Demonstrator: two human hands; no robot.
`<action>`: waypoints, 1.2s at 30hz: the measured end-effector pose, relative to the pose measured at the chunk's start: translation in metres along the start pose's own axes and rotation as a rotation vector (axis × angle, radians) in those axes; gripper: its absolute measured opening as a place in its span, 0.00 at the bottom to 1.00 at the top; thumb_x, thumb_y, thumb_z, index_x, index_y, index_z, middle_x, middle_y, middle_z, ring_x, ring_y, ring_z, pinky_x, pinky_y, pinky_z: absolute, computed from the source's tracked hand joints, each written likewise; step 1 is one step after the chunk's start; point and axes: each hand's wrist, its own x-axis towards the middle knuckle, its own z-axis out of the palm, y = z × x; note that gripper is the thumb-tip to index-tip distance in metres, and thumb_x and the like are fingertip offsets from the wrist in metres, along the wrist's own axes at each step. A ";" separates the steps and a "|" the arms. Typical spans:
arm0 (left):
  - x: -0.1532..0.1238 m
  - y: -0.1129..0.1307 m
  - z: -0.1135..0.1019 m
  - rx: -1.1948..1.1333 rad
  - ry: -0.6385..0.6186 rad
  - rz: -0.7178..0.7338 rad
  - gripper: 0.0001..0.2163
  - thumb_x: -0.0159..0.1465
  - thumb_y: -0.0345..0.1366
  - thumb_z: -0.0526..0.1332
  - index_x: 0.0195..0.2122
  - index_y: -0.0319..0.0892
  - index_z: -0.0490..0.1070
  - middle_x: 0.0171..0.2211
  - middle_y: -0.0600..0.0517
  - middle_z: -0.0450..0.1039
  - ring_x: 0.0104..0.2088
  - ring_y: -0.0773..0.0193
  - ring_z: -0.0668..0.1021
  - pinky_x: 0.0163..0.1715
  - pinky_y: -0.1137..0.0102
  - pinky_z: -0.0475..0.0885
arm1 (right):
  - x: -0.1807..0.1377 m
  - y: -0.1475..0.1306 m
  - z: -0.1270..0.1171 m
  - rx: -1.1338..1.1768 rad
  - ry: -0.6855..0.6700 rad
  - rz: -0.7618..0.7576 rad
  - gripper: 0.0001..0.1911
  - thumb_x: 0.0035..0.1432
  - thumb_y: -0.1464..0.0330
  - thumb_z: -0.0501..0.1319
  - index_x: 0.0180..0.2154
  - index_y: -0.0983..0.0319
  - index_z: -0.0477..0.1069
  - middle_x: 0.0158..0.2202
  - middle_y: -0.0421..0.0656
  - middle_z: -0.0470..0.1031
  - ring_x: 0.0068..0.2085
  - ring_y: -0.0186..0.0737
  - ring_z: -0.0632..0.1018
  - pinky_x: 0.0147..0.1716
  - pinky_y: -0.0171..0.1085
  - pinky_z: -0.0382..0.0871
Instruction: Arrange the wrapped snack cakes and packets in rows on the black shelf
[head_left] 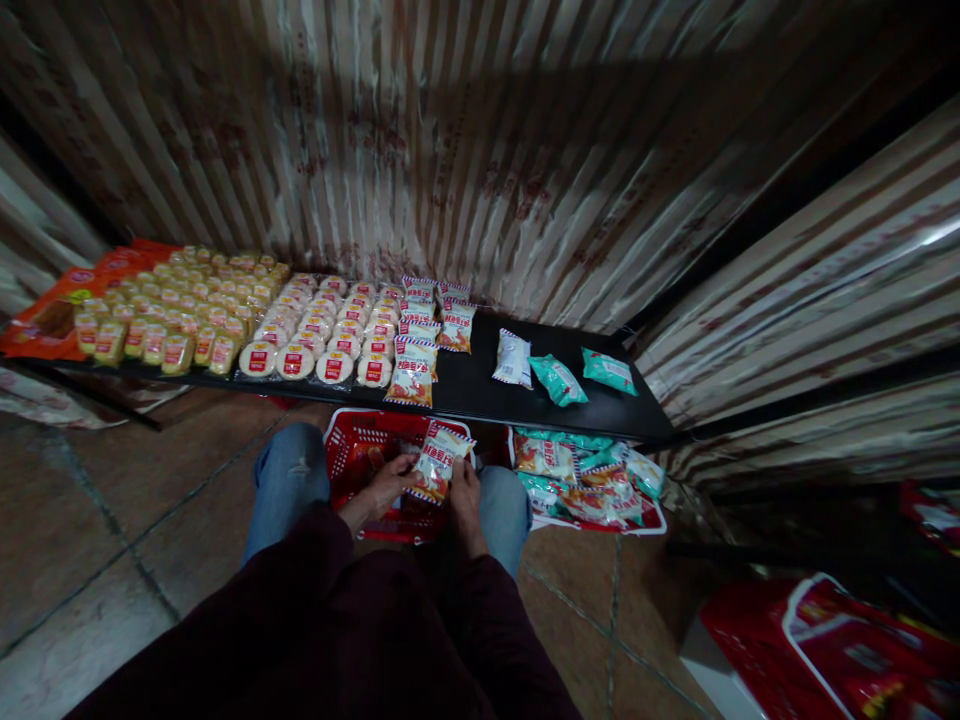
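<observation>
A white and orange snack bag (439,462) is held between my two hands, above a red plastic basket (339,450) that stands between my knees. My left hand (390,484) grips the bag's left edge. On the opposite edge, my right hand (466,500) has its fingers closed on the bag. Just behind, on the black shelf (480,385), matching snack bags (412,372) lie in a short column, with a few more beside it. Part of the basket's inside is hidden by my hands and the bag.
Round packaged cakes (296,360) and small yellow packages (177,352) fill the shelf's left, beside orange bags (56,300). Teal bags (556,380) and a pale bag (513,358) lie farther right. A second basket (652,520) holds mixed bags; red packages (862,650) sit lower right.
</observation>
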 end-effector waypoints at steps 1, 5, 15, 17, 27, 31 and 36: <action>0.001 0.000 0.001 -0.007 -0.014 0.010 0.19 0.42 0.33 0.73 0.36 0.39 0.73 0.38 0.48 0.75 0.41 0.59 0.76 0.45 0.66 0.68 | -0.001 -0.006 -0.001 -0.024 0.028 0.004 0.24 0.54 0.48 0.53 0.39 0.60 0.72 0.36 0.49 0.80 0.36 0.47 0.78 0.35 0.40 0.69; 0.006 -0.002 0.003 -0.008 -0.043 0.072 0.20 0.42 0.35 0.73 0.37 0.39 0.72 0.39 0.48 0.75 0.40 0.60 0.76 0.45 0.65 0.69 | -0.006 -0.027 -0.004 -0.086 0.085 -0.027 0.23 0.55 0.50 0.52 0.40 0.59 0.72 0.38 0.49 0.79 0.38 0.47 0.78 0.37 0.40 0.69; 0.012 0.018 0.026 0.027 0.007 0.228 0.19 0.47 0.34 0.70 0.40 0.41 0.70 0.43 0.47 0.74 0.44 0.59 0.75 0.46 0.65 0.69 | 0.000 -0.050 -0.007 -0.070 0.077 -0.105 0.25 0.55 0.49 0.52 0.47 0.57 0.69 0.48 0.48 0.74 0.47 0.45 0.75 0.45 0.40 0.67; 0.012 0.024 0.032 0.030 0.016 0.249 0.18 0.48 0.34 0.70 0.40 0.41 0.69 0.43 0.47 0.74 0.44 0.60 0.75 0.46 0.66 0.69 | 0.003 -0.050 -0.008 -0.069 0.076 -0.129 0.27 0.54 0.49 0.53 0.49 0.58 0.68 0.50 0.49 0.73 0.49 0.45 0.74 0.47 0.40 0.66; 0.021 0.040 0.054 0.054 -0.017 0.302 0.16 0.50 0.36 0.69 0.38 0.40 0.70 0.41 0.46 0.75 0.42 0.59 0.76 0.45 0.66 0.69 | 0.021 -0.054 -0.011 -0.032 0.083 -0.183 0.25 0.56 0.50 0.51 0.48 0.56 0.68 0.48 0.47 0.75 0.47 0.45 0.75 0.46 0.40 0.67; 0.031 0.050 0.066 0.068 0.040 0.302 0.14 0.51 0.36 0.67 0.39 0.40 0.70 0.41 0.46 0.75 0.43 0.59 0.76 0.45 0.66 0.69 | 0.033 -0.060 -0.013 -0.021 0.088 -0.195 0.23 0.56 0.50 0.52 0.48 0.55 0.69 0.46 0.45 0.76 0.45 0.45 0.76 0.44 0.39 0.68; 0.049 0.061 0.080 0.114 0.114 0.330 0.12 0.54 0.35 0.65 0.38 0.40 0.70 0.40 0.46 0.76 0.41 0.59 0.76 0.44 0.68 0.69 | 0.051 -0.074 -0.014 -0.020 0.066 -0.195 0.27 0.55 0.49 0.53 0.49 0.59 0.69 0.44 0.46 0.77 0.42 0.45 0.77 0.41 0.39 0.69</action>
